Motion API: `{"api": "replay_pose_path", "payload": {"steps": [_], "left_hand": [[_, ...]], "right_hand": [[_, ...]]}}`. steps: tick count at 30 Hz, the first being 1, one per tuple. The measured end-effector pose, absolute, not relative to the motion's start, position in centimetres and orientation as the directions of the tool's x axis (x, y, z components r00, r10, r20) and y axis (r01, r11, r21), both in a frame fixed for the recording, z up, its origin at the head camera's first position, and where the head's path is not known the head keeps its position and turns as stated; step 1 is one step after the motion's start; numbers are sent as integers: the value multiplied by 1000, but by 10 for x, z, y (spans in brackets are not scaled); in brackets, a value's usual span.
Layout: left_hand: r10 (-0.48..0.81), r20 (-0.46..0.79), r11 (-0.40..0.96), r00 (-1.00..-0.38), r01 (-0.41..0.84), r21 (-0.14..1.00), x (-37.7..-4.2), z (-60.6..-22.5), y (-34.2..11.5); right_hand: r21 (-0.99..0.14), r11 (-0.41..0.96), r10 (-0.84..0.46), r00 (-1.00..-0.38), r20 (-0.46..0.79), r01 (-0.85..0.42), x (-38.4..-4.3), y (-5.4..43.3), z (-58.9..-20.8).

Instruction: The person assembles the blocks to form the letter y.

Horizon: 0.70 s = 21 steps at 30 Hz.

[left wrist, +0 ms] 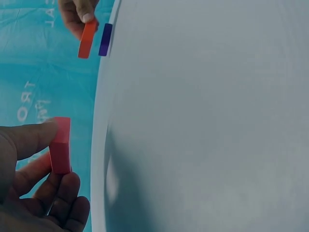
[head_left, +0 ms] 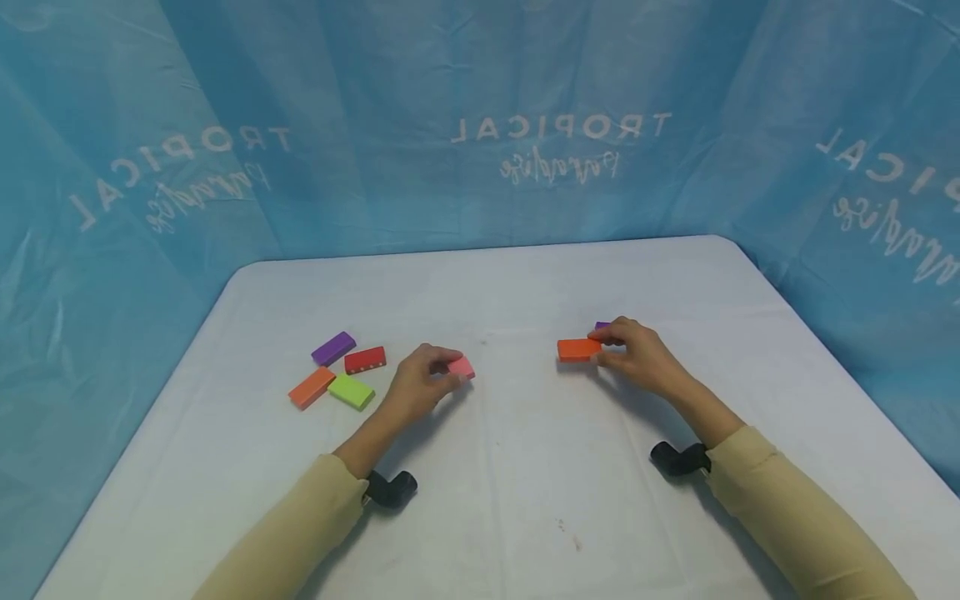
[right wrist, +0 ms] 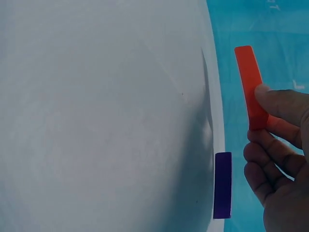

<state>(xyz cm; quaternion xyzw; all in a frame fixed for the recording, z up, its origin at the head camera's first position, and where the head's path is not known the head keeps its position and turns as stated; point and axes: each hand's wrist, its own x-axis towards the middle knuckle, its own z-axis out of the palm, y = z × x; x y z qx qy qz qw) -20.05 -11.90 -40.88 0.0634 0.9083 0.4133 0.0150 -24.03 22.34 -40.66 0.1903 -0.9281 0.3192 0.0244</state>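
Observation:
My left hand [head_left: 417, 385] pinches a pink block [head_left: 462, 367] between thumb and fingers, held just above the table left of its middle. In the left wrist view the same pink block [left wrist: 60, 145] shows two of its faces. Off to the right, my right hand [head_left: 637, 354] grips one end of an orange block [head_left: 576, 350], raised over the cloth with a shadow under it. A purple block [head_left: 602, 326] lies on the table behind that hand, mostly hidden in the head view. The right wrist view shows the purple block [right wrist: 222, 185] apart from the fingers.
Left of my left hand lie a second purple block [head_left: 333, 348], a red block with pale dots [head_left: 365, 360], an orange-red block [head_left: 312, 388] and a lime green block [head_left: 351, 392]. A white cloth covers the table [head_left: 517, 467]. Blue printed curtains [head_left: 390, 183] hang behind it.

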Motion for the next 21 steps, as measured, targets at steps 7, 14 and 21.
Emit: {"api": "replay_pose_path", "payload": {"steps": [7, 14, 21], "left_hand": [[133, 38, 636, -990, 115, 763, -202, -411, -109], [130, 62, 645, -990, 132, 752, -205, -415, -97], [121, 28, 663, -992, 102, 741, -206, -417, -86]], "right_hand": [[-580, 714, -368, -915, 164, -391, -244, 215, -405], [-598, 700, -395, -909, 133, -391, -248, 205, -402], [-612, 695, -406, -908, 99, -377, -253, 198, -405]]}}
